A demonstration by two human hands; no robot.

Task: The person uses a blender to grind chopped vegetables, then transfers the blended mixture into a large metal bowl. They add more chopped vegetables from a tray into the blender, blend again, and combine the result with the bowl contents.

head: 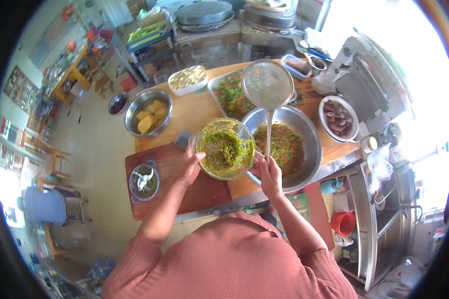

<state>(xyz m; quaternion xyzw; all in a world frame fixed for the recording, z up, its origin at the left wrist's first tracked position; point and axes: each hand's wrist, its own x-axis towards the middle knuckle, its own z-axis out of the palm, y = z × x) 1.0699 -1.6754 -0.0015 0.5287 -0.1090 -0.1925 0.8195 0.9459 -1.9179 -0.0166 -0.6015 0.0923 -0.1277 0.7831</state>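
My left hand (190, 167) grips the left side of a clear round bowl (224, 175) with chopped green and reddish food (226, 147) inside. At the bowl's right side, my right hand (270, 175) holds the upright handle of a metal strainer ladle (268, 84); its fingers also meet the bowl's handle. The strainer's round head is raised above a tray of chopped green and red vegetables (228, 89). Right of the clear bowl, a large steel basin (314, 149) contains chopped vegetables. A small food-chopper bowl with a white blade (144, 181) sits on the dark red cutting board (205, 194).
A steel bowl (167, 123) of yellow chunks and a white container of pale slices (188, 79) stand at the table's left. A white bowl of reddish-brown pieces (338, 117) is at the right. The sink (393, 239) lies lower right; a seated person (45, 205) is at far left.
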